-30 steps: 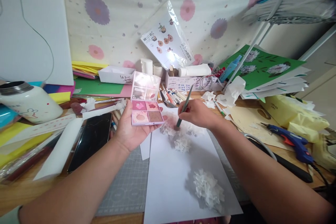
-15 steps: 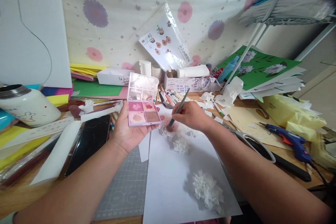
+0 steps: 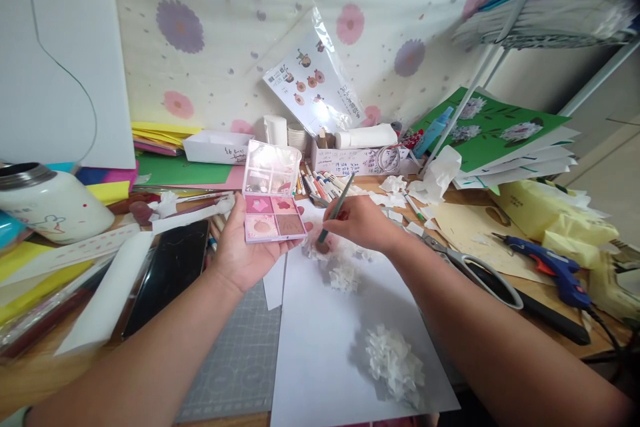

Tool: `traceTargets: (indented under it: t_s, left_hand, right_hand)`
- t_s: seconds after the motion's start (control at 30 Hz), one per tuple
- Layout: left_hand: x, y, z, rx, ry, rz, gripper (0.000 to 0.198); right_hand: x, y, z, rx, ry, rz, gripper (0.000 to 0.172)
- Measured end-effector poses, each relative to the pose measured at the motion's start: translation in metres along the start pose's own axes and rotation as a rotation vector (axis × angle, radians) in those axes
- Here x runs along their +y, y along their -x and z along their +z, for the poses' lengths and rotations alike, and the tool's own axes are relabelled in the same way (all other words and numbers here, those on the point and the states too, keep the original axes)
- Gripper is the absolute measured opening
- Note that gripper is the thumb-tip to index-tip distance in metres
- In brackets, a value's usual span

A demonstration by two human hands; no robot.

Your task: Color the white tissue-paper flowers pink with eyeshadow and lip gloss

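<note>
My left hand (image 3: 245, 247) holds an open makeup palette (image 3: 275, 218) with four pans in pinks and brown, its clear lid tilted up. In my right hand (image 3: 361, 221) is a makeup brush (image 3: 337, 209) with a dark green handle, slanting down. Its bristles touch a white paper flower cluster (image 3: 320, 240) tinged pink, partly hidden behind my hands. Below it sits a smaller white tuft (image 3: 343, 275). Another white paper flower (image 3: 395, 363) lies near the front of the white sheet (image 3: 320, 353).
A grey cutting mat (image 3: 230, 353) lies under the sheet. To the left are a black phone (image 3: 167, 280) and a white flask (image 3: 53, 203). Scissors (image 3: 480, 273) and a blue glue gun (image 3: 547, 267) lie to the right. Several markers (image 3: 325, 183) are behind my hands.
The brush and my right hand have shifted slightly left over the pink-tinged flower. My left hand keeps the palette in nearly the same spot.
</note>
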State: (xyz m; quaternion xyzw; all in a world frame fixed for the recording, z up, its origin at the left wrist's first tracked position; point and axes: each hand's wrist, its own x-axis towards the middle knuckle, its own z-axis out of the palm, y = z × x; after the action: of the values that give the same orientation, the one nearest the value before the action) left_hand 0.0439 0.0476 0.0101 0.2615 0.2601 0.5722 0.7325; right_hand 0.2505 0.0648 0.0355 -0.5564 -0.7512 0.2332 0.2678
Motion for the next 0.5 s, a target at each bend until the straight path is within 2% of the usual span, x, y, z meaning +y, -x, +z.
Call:
traceTargets:
  t_s: [0.1,0.27,0.37,0.5]
  left_hand:
    - [-0.001,-0.001,0.000,-0.011,0.003,-0.005,0.065]
    - [-0.006,0.002,0.002,-0.068,0.014,-0.057,0.064]
    - [-0.009,0.007,0.004,-0.129,0.018,-0.114,0.065]
    - [-0.012,0.009,0.002,-0.179,0.035,-0.145,0.066]
  right_hand:
    - [0.005,-0.003,0.005,0.127,-0.058,0.008,0.007]
    - [0.005,-0.002,-0.018,0.346,-0.182,-0.003,0.019]
    - [-0.006,0.004,-0.025,0.356,-0.243,-0.078,0.023]
    - [-0.016,0.008,-0.019,0.281,-0.215,-0.098,0.013]
